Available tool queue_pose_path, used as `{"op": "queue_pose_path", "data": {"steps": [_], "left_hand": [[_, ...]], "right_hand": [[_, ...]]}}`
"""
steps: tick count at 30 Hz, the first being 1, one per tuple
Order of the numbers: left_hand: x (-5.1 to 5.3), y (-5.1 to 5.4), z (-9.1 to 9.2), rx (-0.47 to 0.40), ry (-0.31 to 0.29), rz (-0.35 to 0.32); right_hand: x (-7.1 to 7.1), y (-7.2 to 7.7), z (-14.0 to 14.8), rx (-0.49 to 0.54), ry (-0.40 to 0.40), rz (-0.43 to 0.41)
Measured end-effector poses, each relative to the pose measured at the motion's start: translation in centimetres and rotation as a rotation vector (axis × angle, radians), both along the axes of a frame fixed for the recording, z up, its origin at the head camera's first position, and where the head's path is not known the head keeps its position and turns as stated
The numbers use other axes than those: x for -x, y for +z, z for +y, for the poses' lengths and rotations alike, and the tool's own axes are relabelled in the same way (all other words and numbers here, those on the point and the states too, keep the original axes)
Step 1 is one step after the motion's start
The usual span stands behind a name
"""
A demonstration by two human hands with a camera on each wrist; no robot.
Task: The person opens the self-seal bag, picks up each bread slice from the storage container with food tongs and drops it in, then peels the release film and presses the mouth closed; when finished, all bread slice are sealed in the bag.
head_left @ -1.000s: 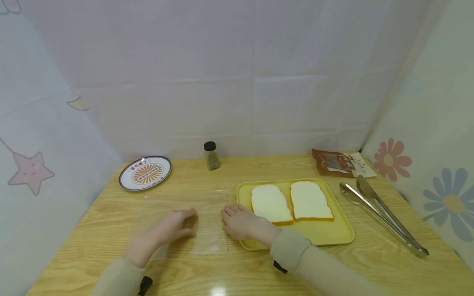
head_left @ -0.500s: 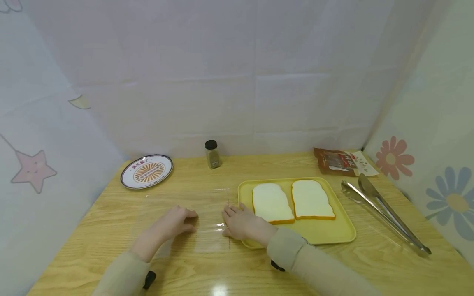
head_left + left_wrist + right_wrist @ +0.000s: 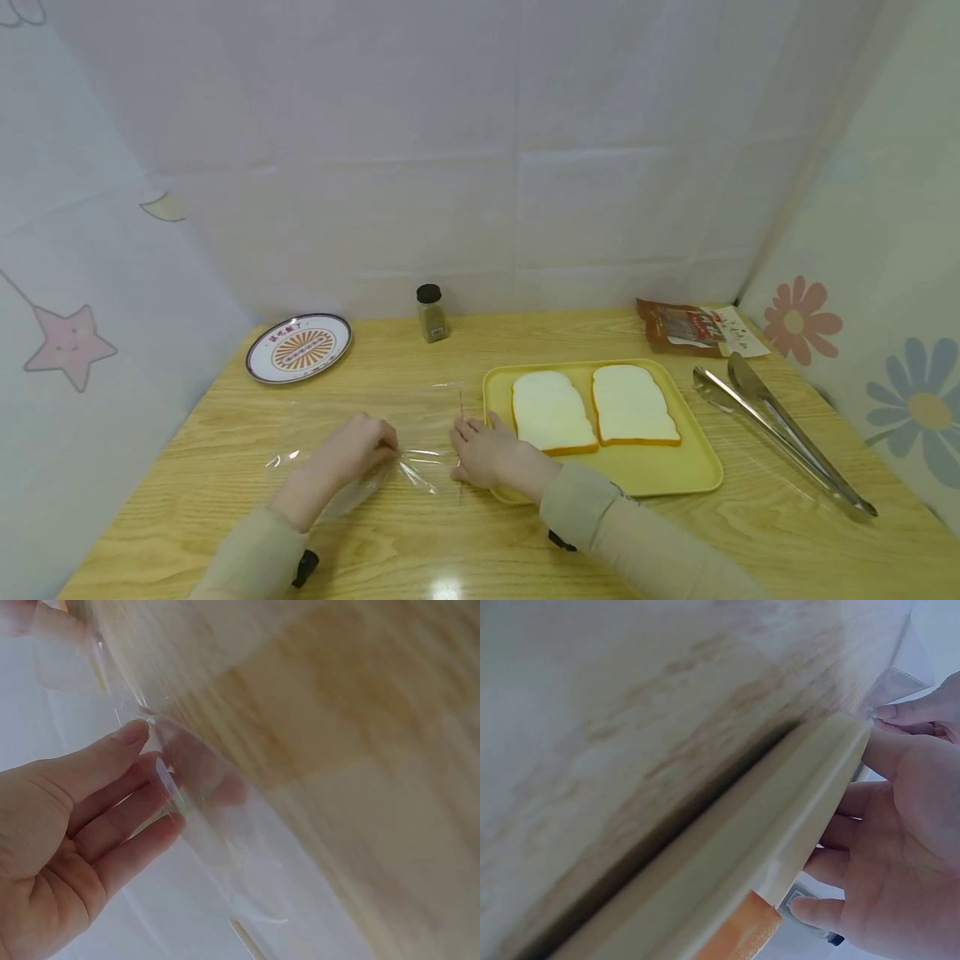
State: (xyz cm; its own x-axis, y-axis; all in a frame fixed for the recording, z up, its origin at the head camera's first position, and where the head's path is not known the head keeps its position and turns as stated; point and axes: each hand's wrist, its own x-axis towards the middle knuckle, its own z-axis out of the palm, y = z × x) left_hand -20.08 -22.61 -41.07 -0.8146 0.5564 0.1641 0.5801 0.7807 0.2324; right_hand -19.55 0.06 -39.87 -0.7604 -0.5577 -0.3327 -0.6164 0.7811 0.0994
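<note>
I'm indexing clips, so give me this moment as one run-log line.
left hand: pinches clear plastic | right hand: rests at plastic's right edge | tray: holds two bread slices | jar: upright

The surface point(image 3: 180, 508) is smooth wood grain, slightly shiny towards its front edge. Clear film point(image 3: 423, 472) left of centre is thin, crinkly plastic, super glossy. Tray point(image 3: 648, 477)'s smooth, low-sheen plastic; bread slices point(image 3: 553, 412) look totally matt. Tongs point(image 3: 806, 461) along the right edge are polished metal. Packet point(image 3: 686, 327) in the back right corner seems like glossy plastic, and the backdrop point(image 3: 450, 183) past the back edge is creased matt cloth.
</note>
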Motion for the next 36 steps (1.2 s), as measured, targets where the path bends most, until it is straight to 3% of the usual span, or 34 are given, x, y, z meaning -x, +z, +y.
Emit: {"op": "queue_pose_path", "data": {"steps": [6, 10, 15, 22, 31, 36], "left_hand": [[0.02, 0.54, 0.03, -0.011, -0.021, -0.055], [0.02, 0.7, -0.05, 0.002, -0.056, -0.037], [-0.03, 0.58, -0.11, 0.015, -0.053, -0.022], [-0.28, 0.76, -0.12, -0.004, -0.042, -0.061], [-0.23, 0.82, -0.19, -0.023, -0.07, 0.06], [-0.21, 0.74, -0.34, -0.075, -0.043, 0.036]], "right_hand": [[-0.03, -0.01, 0.0, 0.004, -0.002, 0.005], [-0.1, 0.07, -0.03, -0.004, -0.002, 0.01], [-0.19, 0.21, -0.08, -0.013, -0.001, 0.012], [-0.25, 0.29, -0.19, -0.01, 0.0, 0.011], [-0.29, 0.36, -0.18, 0.009, -0.01, -0.006], [-0.28, 0.4, -0.12, 0.016, -0.006, -0.005]]}}
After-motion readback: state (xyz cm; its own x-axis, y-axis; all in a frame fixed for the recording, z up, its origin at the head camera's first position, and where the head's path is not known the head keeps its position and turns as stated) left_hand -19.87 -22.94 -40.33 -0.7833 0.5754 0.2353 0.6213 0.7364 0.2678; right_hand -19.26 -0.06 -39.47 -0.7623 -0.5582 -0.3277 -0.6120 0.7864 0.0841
